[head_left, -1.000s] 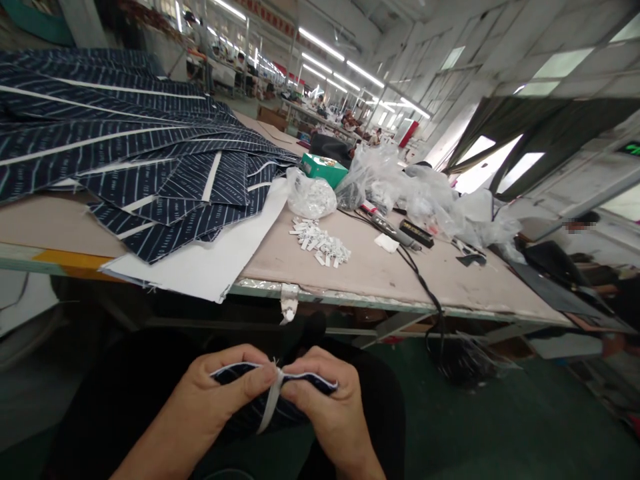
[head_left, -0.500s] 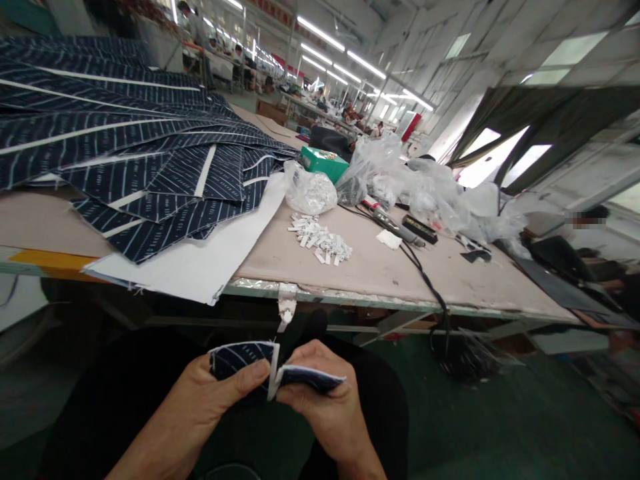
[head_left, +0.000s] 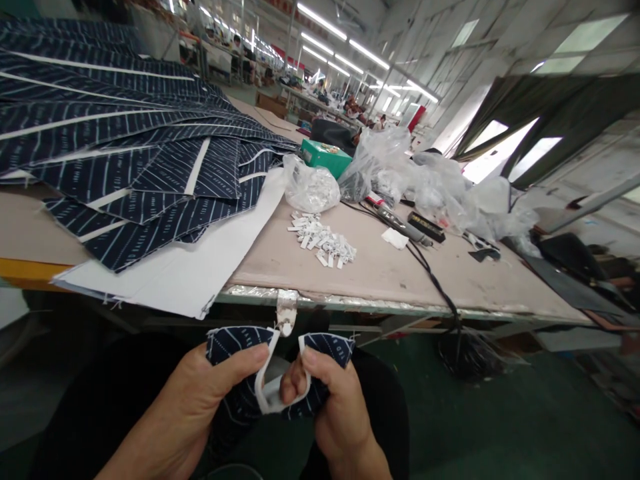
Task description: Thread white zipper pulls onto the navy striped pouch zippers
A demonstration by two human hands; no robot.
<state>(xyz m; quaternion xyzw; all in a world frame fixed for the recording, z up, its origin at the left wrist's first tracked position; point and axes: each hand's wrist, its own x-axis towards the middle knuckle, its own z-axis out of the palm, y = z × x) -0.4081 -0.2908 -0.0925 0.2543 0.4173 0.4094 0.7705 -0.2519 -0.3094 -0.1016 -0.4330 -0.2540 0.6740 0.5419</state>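
Between my hands is a navy striped fabric piece (head_left: 240, 339) with pale printed lettering and a white edge strip bent into a U shape. My left hand (head_left: 200, 380) pinches its left part, the thumb lying on top near the white edge. On the other side my right hand (head_left: 333, 387) grips the right part, thumb above and curled fingers by the white edge. The fabric is held over my lap, just in front of the table edge. Close beyond it, a whitish clip-like fitting (head_left: 287, 313) hangs at the table's front edge.
Navy striped fabric panels (head_left: 180, 167) are heaped at left over white paper (head_left: 185, 277). Small white labels (head_left: 323, 240) lie mid-table (head_left: 370, 277). Behind are a plastic bag (head_left: 310, 187) and a green box (head_left: 325, 158). To the right are a grey handheld tool (head_left: 400, 223), its black cable (head_left: 435, 280), and scissors (head_left: 483, 247).
My hands have spread the fabric piece apart, opening its white edge from a narrow fold into a wide U. The right hand has turned, its thumb now on top. The view shifted slightly.
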